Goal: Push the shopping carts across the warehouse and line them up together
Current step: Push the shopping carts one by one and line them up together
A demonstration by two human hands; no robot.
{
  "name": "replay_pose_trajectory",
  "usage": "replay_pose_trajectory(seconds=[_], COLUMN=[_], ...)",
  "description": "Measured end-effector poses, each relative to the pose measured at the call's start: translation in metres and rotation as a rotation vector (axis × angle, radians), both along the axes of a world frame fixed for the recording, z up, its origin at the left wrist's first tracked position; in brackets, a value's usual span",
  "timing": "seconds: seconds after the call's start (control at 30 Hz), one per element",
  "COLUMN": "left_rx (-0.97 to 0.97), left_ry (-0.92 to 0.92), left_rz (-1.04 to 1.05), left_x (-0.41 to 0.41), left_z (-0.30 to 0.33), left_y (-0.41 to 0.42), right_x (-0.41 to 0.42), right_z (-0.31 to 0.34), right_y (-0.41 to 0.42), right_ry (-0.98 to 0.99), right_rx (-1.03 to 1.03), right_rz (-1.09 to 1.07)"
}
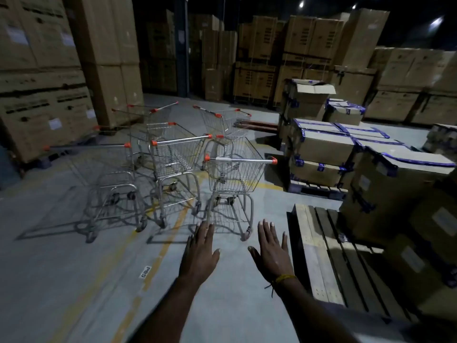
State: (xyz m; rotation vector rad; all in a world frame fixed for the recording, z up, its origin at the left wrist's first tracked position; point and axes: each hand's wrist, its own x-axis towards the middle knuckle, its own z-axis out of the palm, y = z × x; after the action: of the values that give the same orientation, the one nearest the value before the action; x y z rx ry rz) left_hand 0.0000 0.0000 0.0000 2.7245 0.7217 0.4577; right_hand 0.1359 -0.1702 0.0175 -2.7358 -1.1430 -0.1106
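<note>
Several wire shopping carts with orange handle caps stand grouped on the concrete floor ahead. The nearest cart is at centre, its handle toward me. A second cart stands to its left and a third cart further left. More carts sit behind them. My left hand and my right hand are stretched forward with flat, straight fingers, palms down, short of the nearest cart and touching nothing.
A wooden pallet lies at my right. Taped cardboard boxes are stacked beyond it. Tall stacks of cartons wall the left and the back. Yellow floor lines run under the carts.
</note>
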Motion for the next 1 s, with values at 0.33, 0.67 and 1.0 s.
replay_pose_trajectory(seconds=[0.33, 0.67, 1.0], left_rx=[-0.041, -0.091, -0.109], left_ry=[0.089, 0.224, 0.298], left_rz=[-0.020, 0.030, 0.104], left_x=[0.094, 0.235, 0.368], left_z=[-0.027, -0.048, -0.044], left_y=[0.073, 0.133, 0.166], right_x=[0.086, 0.238, 0.364], right_z=[-0.018, -0.043, -0.051], right_y=[0.074, 0.142, 0.191], right_ry=[0.099, 0.155, 0.197], right_rx=[-0.019, -0.068, -0.107], right_rz=[-0.001, 0.075, 0.184])
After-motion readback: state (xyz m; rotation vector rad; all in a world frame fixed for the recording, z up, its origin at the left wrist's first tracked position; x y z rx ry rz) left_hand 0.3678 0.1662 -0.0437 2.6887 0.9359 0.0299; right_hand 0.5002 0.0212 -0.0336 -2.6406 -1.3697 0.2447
